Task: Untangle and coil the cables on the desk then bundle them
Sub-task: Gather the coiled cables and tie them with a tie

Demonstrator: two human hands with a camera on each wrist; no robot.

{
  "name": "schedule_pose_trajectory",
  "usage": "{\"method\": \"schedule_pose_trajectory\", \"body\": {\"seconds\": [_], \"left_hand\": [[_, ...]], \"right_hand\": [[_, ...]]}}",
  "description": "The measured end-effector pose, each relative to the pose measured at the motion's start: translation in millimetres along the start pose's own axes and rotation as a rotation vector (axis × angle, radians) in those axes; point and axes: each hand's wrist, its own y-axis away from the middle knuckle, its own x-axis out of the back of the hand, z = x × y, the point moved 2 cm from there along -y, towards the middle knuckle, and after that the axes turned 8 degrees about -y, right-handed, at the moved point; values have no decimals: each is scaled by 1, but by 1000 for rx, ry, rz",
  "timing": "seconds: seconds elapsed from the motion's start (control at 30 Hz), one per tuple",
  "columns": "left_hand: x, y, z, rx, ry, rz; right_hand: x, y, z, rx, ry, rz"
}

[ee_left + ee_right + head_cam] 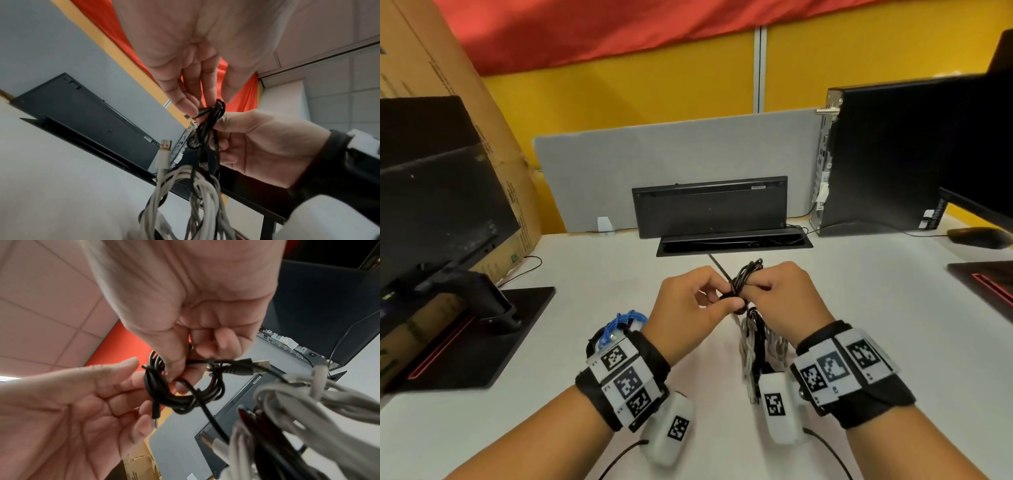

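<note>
A thin black cable [743, 286], wound into a small coil [174, 394], hangs in the air over the middle of the white desk [893, 325]. My right hand [753, 287] grips the coil between thumb and fingers [176, 363]. My left hand [726, 298] pinches a loose end of the same cable [202, 112] with its fingertips [185, 102]. Under the hands hangs a bundle of grey-white cables [760, 342] mixed with dark ones [308, 402], with a white USB plug [164, 151] sticking up from it.
A coil of blue cable [626, 320] lies by my left wrist. Behind the hands is an open cable slot [732, 241], and a black keyboard [709, 205] leans on the grey divider. A monitor stand [482, 325] is at left, a PC tower [893, 154] and mouse [976, 236] at right.
</note>
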Motion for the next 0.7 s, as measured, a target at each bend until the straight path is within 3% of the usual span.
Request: {"method": "schedule_pose_trajectory", "body": {"seconds": [0.1,0.27,0.53,0.7], "left_hand": [[-1,-2,-3,58,107,30],[-4,-11,-3,365,406,83],[-3,-21,3,306,372,0],[0,-25,2,250,228,101]], "right_hand": [[0,1,1,18,-37,41],[-3,0,1,41,-80,73],[4,-7,2,10,-26,13],[17,-8,-4,-105,56,-52]]}}
